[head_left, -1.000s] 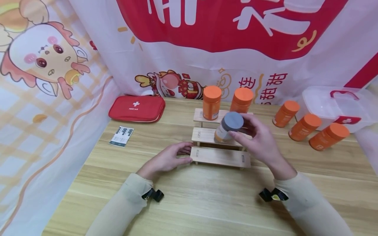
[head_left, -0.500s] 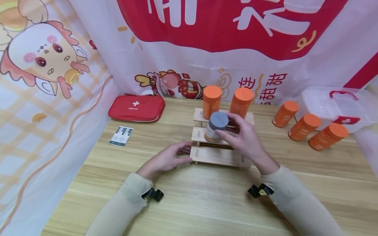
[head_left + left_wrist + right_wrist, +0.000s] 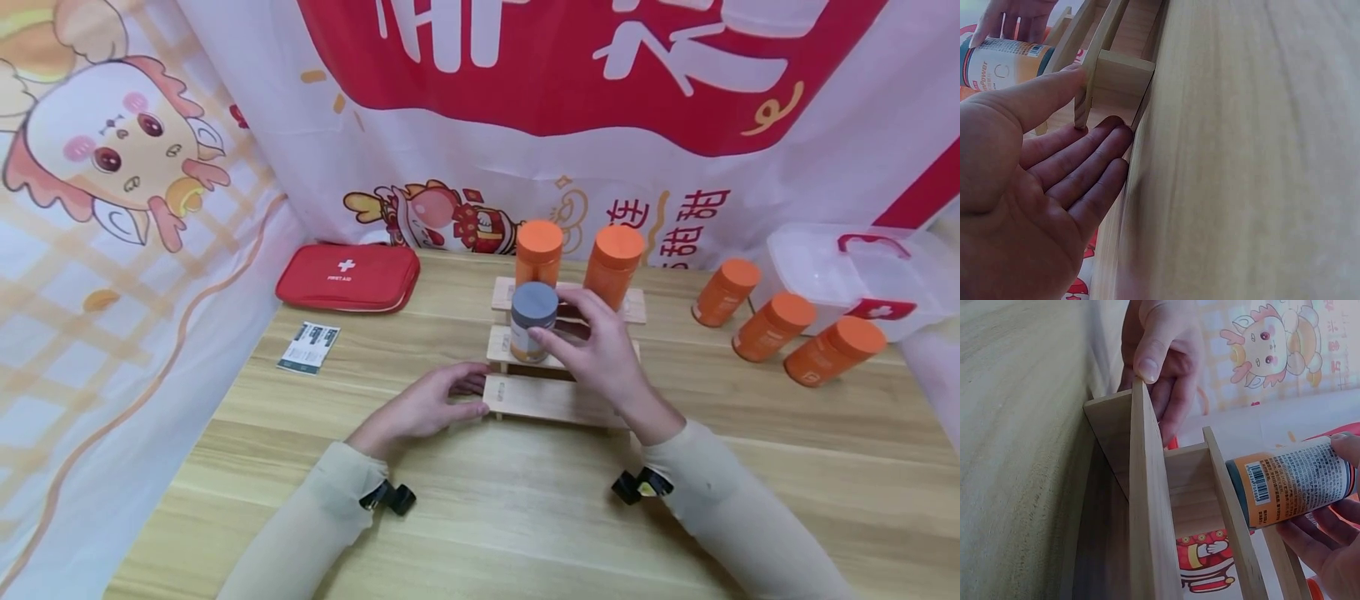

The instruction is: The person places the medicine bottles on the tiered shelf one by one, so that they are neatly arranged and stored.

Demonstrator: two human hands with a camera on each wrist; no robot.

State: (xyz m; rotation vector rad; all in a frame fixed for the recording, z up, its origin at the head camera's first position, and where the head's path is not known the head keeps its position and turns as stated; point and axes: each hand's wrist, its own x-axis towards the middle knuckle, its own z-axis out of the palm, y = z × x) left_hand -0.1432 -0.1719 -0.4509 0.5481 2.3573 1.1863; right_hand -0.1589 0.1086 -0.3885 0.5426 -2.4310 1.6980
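At centre frame, the supplement bottle (image 3: pixel 529 333) pairs a slate-grey lid (image 3: pixel 535 302) with a white and orange label (image 3: pixel 1297 481). The 2 capped bottles (image 3: pixel 615 265) at upper centre and the 3 pill bottles (image 3: pixel 772 327) at right are orange, lids included. The tiered rack (image 3: pixel 551 400) is pale wood, the tabletop (image 3: pixel 487 517) yellow-brown with streaked grain. At left, the first-aid pouch (image 3: pixel 348 282) is red with a white cross; the card (image 3: pixel 309 347) below is white, banded dark teal. The storage box (image 3: pixel 806 267) at right is translucent, its handle (image 3: pixel 873 238) and latch (image 3: pixel 887 310) red. The back cloth (image 3: pixel 465 150) is white with a red panel; the left cloth (image 3: pixel 67 333) carries pale-orange checks. The sleeves (image 3: pixel 300 533) are cream.
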